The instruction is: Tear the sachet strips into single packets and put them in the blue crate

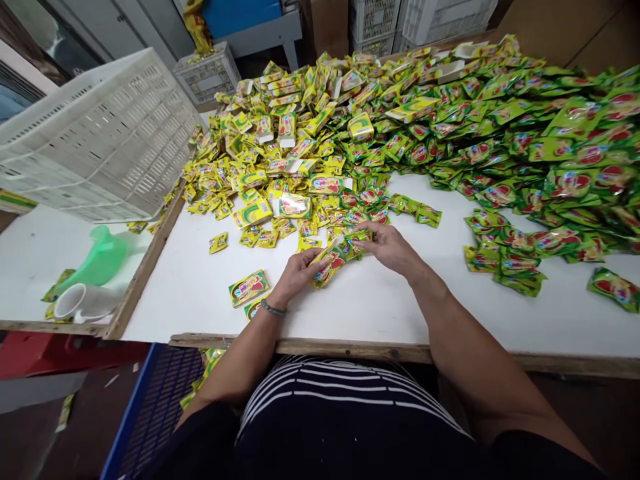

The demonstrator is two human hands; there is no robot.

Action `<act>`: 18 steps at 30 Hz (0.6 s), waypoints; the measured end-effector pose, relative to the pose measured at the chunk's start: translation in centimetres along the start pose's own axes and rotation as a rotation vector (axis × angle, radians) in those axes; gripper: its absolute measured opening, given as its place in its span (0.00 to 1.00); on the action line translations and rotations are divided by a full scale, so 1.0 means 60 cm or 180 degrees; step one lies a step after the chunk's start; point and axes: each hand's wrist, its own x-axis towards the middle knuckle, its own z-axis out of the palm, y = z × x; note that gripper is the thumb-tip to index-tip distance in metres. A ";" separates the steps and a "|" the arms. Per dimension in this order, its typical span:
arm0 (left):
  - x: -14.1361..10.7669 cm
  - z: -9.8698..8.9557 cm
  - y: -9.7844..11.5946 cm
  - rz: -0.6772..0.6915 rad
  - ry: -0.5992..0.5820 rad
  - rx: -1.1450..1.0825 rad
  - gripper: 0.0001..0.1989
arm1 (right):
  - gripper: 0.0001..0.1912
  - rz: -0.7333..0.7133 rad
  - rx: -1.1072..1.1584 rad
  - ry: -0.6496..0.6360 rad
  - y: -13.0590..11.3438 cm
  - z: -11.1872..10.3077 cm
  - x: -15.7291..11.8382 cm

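Note:
Near the middle of the white table, my left hand (299,272) is closed on a small yellow-green box (327,268), which lies tilted with its upper end toward my other hand. My right hand (389,248) pinches a green packet (361,239) at that upper end; how far the packet sits inside the box is unclear. Beside my left wrist lies a flat printed box (249,288), with another box (254,309) partly covered by the wrist. Just beyond my hands are small yellow packets (267,239) and several more boxes (291,205).
A large heap of green packets (500,147) spreads across the back and right. At left, a tilted white crate (100,140) stands behind a green scoop (97,257) and white cup (87,303). A wooden strip (145,270) divides the table. Below is a blue basket (155,400).

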 end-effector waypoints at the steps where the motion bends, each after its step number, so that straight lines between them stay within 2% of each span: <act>1: 0.000 -0.001 0.000 -0.0066 -0.0084 -0.0122 0.25 | 0.20 -0.0010 0.0024 -0.0123 0.000 -0.004 0.000; 5: 0.004 -0.005 0.002 -0.0342 -0.0375 -0.0398 0.27 | 0.19 -0.0001 0.0193 -0.0282 -0.005 -0.010 0.000; 9: 0.010 -0.002 0.002 -0.0367 -0.0290 -0.0594 0.28 | 0.19 -0.0125 0.0428 0.0078 -0.010 -0.006 0.000; 14: 0.007 0.007 0.007 -0.0196 -0.0150 -0.0765 0.26 | 0.17 -0.0111 -0.0224 0.0136 -0.016 0.004 -0.007; 18: 0.001 0.016 0.006 -0.0123 -0.0122 -0.0694 0.24 | 0.13 -0.0357 -0.0381 -0.0186 -0.020 0.014 -0.013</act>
